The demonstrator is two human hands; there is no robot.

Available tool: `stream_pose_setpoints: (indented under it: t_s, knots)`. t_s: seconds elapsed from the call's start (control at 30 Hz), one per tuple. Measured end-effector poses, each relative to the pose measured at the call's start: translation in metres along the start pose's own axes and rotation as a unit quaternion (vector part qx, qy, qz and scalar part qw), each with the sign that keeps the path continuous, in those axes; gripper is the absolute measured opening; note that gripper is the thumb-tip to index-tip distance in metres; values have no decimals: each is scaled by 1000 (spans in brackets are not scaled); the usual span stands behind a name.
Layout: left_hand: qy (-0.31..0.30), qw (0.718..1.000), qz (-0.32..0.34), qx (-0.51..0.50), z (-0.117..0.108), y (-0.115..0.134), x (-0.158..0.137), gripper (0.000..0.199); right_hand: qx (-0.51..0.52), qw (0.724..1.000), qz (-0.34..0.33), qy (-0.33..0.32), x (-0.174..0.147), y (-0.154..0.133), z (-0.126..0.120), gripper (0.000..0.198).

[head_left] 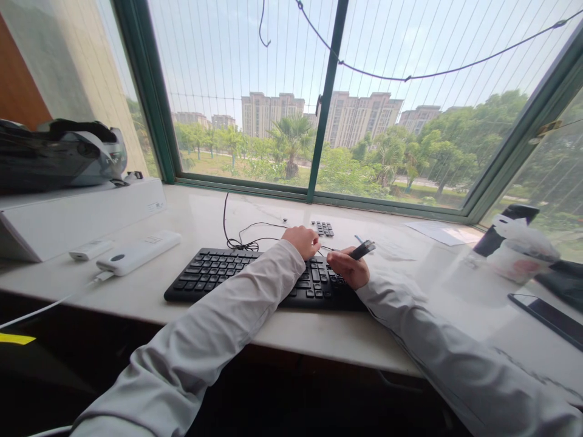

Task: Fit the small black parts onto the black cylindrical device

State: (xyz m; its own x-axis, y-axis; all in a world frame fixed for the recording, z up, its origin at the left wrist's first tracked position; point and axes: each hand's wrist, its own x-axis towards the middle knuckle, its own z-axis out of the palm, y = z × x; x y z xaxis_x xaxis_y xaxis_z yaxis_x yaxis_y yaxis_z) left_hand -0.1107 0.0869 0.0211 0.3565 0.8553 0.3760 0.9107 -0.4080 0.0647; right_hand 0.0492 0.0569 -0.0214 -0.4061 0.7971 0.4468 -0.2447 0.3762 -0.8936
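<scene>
A black keyboard (pixel 204 271) lies along the front of the white tabletop. Several keys at its right end appear to be off, though my hands partly hide that area. Over the keyboard's upper right edge rests my left hand (pixel 300 241), fingers curled together; what they pinch, if anything, is hidden. My right hand (pixel 350 268) is closed around a short dark tool with a flat, brush-like end (pixel 363 249) that sticks up to the right. Just beyond my left hand sits a small group of loose black keycaps (pixel 324 229).
The keyboard's cable (pixel 246 244) is coiled behind it. White power bank (pixel 139 253), small white device (pixel 90 250) and white box (pixel 86 215) stand left. To the right are paper (pixel 444 232), a plastic bag (pixel 521 252) and a phone (pixel 549 317). A window frame (pixel 246 186) bounds the back.
</scene>
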Motion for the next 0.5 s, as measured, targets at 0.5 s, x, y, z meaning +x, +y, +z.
stream_pose_setpoints:
  t_s: [0.5]
  knots:
    - [-2,1000,5,5,2,-2,1,30,21,997,45,-58,3,-8,9,56]
